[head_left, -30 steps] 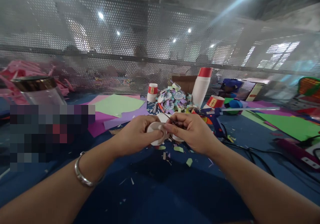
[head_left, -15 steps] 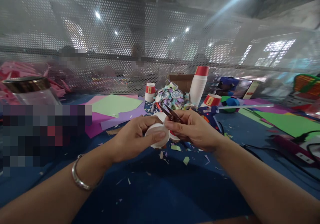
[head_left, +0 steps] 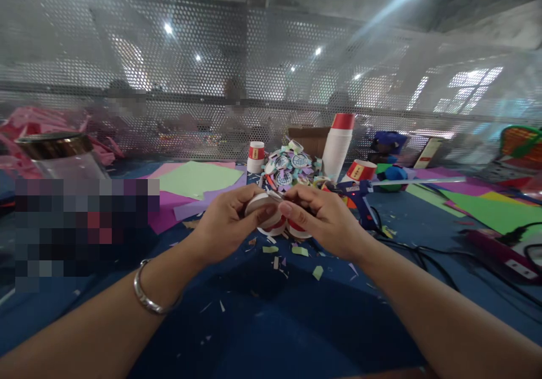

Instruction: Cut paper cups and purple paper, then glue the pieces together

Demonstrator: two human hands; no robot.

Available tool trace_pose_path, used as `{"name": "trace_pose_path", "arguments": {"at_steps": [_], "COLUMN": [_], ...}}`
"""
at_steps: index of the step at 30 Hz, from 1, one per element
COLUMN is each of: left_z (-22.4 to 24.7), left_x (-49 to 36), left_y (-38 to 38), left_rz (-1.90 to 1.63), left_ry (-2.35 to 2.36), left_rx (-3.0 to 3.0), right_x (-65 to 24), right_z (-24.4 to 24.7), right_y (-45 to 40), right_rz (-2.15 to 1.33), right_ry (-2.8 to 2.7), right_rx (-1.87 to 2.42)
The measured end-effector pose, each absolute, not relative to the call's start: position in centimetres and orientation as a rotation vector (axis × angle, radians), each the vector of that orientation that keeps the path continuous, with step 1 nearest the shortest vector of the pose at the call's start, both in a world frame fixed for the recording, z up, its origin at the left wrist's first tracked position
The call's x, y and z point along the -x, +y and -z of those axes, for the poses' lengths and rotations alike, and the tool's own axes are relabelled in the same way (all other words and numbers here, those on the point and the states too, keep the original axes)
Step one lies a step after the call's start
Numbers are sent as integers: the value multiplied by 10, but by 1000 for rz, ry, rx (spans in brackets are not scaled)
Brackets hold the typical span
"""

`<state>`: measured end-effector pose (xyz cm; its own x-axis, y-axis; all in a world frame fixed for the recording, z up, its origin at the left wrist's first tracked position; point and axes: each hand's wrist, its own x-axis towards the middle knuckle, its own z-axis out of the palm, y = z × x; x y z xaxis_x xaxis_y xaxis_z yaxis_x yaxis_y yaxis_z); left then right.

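Observation:
My left hand (head_left: 231, 218) is closed on a white round paper piece (head_left: 259, 203), like the bottom cut from a paper cup, with the thumb across its face. Opposite it, my right hand (head_left: 322, 215) pinches the near edge of the same piece, thumb and fingertips close to the left ones. No scissors show in this hand now; the palm side is hidden. Just below the hands, red-and-white cup pieces (head_left: 300, 231) lie on the blue table (head_left: 254, 322) among paper scraps.
Behind the hands is a pile of decorated paper discs (head_left: 292, 164). A tall cup stack (head_left: 337, 147) and a short one (head_left: 256, 157) flank it. To the right lie a blue glue gun (head_left: 359, 195), cables and a power strip (head_left: 499, 255). Coloured sheets (head_left: 201, 178) and a lidded jar (head_left: 63, 153) are left.
The scissors held in my right hand are no longer visible. My right fingers have come to the edge of the white piece, which has tilted. The view has shifted slightly.

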<state>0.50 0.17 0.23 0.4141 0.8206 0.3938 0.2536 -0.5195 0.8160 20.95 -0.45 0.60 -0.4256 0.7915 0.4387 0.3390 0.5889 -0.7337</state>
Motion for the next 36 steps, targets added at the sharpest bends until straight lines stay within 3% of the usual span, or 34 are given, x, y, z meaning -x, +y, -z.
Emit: {"name": "trace_pose_path", "arguments": {"at_steps": [36], "left_z": [-9], "left_x": [-7], "left_y": [3], "left_rz": [-1052], "left_ry": [711], "left_rx": [-1817], "right_x": [-208], "right_z": [-11], "right_y": [-13], "right_rz": [-518], "right_ry": [-2110], "right_rx": [859]}}
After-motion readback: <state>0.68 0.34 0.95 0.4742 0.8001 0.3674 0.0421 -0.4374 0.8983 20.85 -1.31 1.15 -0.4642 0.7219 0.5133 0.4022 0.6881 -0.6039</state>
